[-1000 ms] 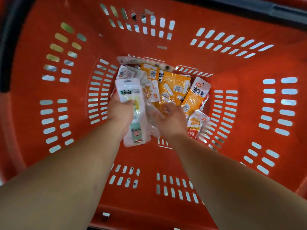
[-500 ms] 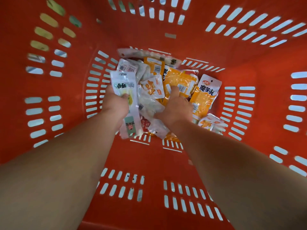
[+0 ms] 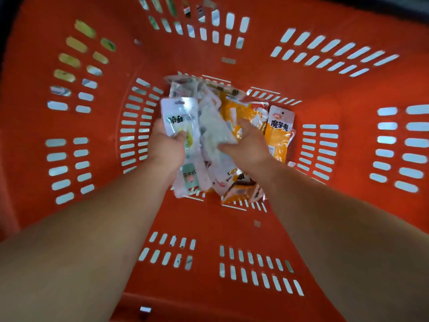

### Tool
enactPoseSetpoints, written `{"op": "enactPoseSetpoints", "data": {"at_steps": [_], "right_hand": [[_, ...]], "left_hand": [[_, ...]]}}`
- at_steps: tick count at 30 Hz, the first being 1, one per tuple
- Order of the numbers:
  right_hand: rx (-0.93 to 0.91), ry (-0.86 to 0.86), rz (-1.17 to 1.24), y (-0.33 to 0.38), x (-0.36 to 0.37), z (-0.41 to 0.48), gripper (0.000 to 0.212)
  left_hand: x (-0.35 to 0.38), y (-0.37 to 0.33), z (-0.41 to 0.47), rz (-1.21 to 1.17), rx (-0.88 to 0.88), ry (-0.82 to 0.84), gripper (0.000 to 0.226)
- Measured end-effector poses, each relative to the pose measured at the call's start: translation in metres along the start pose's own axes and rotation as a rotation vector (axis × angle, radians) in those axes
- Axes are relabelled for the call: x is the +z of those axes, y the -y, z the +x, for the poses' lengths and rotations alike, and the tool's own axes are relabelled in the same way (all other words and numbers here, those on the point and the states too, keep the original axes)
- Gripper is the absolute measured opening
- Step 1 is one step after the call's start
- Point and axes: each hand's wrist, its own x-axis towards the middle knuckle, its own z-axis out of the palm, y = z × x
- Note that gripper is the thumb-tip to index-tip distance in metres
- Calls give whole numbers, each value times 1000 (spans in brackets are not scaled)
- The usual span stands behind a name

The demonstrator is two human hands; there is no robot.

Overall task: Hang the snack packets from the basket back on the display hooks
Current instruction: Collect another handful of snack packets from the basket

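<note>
Blurred packets (image 3: 210, 126) under both hands (image 3: 168, 149)

Motion blur smears the white packets (image 3: 212, 126) (print unreadable) — the basket (image 3: 325, 159) rim is cropped.

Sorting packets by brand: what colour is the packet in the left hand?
White, with dark lettering and a yellow patch: the packet in the left hand, head view.

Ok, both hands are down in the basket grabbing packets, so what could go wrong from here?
The left hand holds a white packet by thumb pinch only, so lifting could let it slip. The right hand grips a crumpled clear packet amid the loose orange packets; neighbours may drag up and drop, or hang holes may tear.
</note>
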Motion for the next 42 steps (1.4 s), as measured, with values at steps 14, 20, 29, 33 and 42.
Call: {"op": "enactPoseSetpoints", "data": {"at_steps": [14,20,29,33,42], "right_hand": [[212,30,584,7,-73,-80,45],[224,111,600,-6,-68,-79,38],[200,43,486,-2,-56,-73,30],[131,37,388,7,-58,-78,32],[259,-104,298,10,-55,-79,35]], "left_hand": [[4,-41,-61,-32,-10,2,33],[18,-53,-74,-276,-191,162,35],[27,-45,-78,-157,-10,291,69],[26,-46,-82,-167,26,314,70],[5,-44,-66,-102,101,221,50]]}}
